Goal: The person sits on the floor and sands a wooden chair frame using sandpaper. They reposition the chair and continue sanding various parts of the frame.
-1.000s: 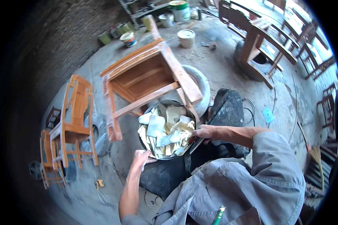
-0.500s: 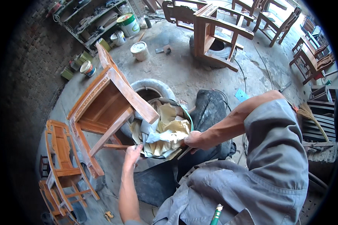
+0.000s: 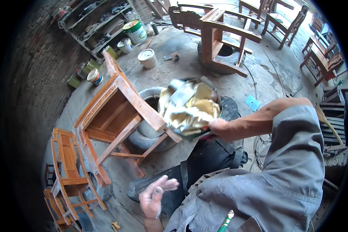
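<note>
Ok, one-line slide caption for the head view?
Beside a tipped wooden chair, the right hand holds a container of crumpled sheets; the left hand is open.

Glare whitens the upper right; blur softens the scraps (image 3: pixel 189 104).

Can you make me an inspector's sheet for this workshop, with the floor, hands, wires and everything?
Surface: grey floor, stained.
Job's things: round container heaped with crumpled paper pieces, blurred.
Clutter: white tub, blue sheet and tyre on the floor.
Hands: right hand grips the container's edge; left hand is open, holding nothing.
Cables: dark loops on the floor, right of the knee.
Surroundings: tilted wooden chair close by; brick wall, loaded shelves.
</note>
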The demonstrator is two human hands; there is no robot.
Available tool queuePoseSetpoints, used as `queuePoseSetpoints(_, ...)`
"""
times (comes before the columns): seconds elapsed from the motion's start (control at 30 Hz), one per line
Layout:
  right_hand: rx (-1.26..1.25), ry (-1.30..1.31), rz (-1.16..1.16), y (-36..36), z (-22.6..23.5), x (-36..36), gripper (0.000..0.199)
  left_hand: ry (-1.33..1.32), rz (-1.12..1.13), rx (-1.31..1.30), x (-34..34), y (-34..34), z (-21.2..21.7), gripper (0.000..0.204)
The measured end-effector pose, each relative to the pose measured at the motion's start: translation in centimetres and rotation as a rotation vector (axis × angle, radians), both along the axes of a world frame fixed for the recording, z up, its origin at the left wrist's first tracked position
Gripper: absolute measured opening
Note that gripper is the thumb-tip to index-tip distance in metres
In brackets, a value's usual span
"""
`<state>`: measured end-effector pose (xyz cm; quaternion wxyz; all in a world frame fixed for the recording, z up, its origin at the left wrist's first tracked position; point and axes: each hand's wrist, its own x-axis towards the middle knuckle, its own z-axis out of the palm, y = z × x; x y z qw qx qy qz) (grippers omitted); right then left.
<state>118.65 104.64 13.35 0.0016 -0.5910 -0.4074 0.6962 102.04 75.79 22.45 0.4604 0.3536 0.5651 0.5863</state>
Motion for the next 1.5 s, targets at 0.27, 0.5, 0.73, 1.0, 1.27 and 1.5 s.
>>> queuePoseSetpoints(0.27,0.106,0.259,-0.336,14.3,-3.9,-2.0,0.029,-0.651,-0.426,0.574,4.7,3.5,5.8,0.056)
queuePoseSetpoints(0.5,0.25,0.101,-0.364,23.4,-15.2,-3.7,0.029,-0.679,-0.485,0.451,3.0,9.3,5.6,0.055)
queuePoseSetpoints(0.73,0.08,0.196,-0.481,23.8,-34.1,-7.4,0.033,-0.542,-0.401,0.217,0.7,15.3,3.9,0.054)
queuePoseSetpoints(1.0,0.019,0.125,-0.512,22.7,-44.4,-10.7,0.033,-0.375,-0.357,-0.161,-1.5,21.1,1.5,0.053)
queuePoseSetpoints(1.27,-0.003,0.037,-0.508,22.7,-44.7,-10.7,0.026,0.231,-0.146,-0.078,-0.8,21.1,-5.4,0.051)
queuePoseSetpoints(1.5,0.708,-0.122,0.204,20.8,-49.4,-3.6,0.038,0.544,-0.027,0.161,-0.5,18.8,-6.1,0.03)
